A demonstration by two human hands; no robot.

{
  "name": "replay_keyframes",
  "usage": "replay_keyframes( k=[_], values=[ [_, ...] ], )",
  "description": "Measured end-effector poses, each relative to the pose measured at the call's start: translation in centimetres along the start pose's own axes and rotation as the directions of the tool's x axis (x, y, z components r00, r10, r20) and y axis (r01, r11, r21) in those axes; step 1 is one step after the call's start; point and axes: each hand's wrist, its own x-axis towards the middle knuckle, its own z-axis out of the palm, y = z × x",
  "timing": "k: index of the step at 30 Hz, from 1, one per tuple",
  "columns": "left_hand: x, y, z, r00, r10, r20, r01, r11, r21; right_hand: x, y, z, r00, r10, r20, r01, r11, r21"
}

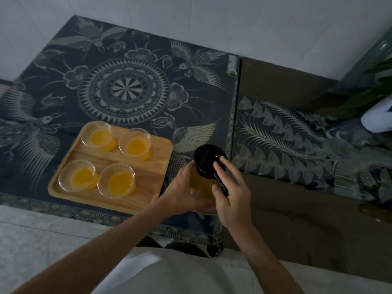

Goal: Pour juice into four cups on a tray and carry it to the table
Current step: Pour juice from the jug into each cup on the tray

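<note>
A wooden tray [157,166] lies on a dark patterned cloth. On it stand several clear cups, each holding orange juice; the nearest one [116,180] is at the tray's front right. Just right of the tray stands a glass jug of juice [201,183] with a black lid [209,159] and black handle. My left hand [181,188] wraps the jug's body from the left. My right hand [230,187] is on the handle, its fingertips resting on the lid.
The patterned cloth [127,85] covers a low table with a second patterned table [297,141] adjoining on the right. Green leaves [375,85] and a white object [377,117] sit at the far right. Pale floor tiles surround the tables.
</note>
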Motion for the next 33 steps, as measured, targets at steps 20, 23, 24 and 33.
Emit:
replay_keyframes(
  k=[20, 23, 24, 33],
  values=[
    [4.1, -3.7, 0.0, 0.993, 0.116, -0.007, -0.116, 0.992, 0.048, -3.0, 1.4, 3.4, 0.982, -0.037, -0.185, 0.049, 0.997, 0.059],
    [4.2, -4.0, -0.2, 0.988, 0.154, 0.023, -0.155, 0.985, 0.069, -4.0, 1.8, 3.7, 0.988, -0.033, -0.149, 0.044, 0.996, 0.072],
    [4.3, -4.0, -0.3, 0.986, 0.164, 0.035, -0.166, 0.983, 0.075, -4.5, 2.0, 3.9, 0.991, -0.035, -0.127, 0.044, 0.997, 0.067],
    [4.0, -4.6, -0.7, 0.974, 0.141, 0.176, -0.157, 0.984, 0.080, -6.0, 1.2, 5.0, 0.993, -0.042, -0.108, 0.040, 0.999, -0.020]
  ],
)
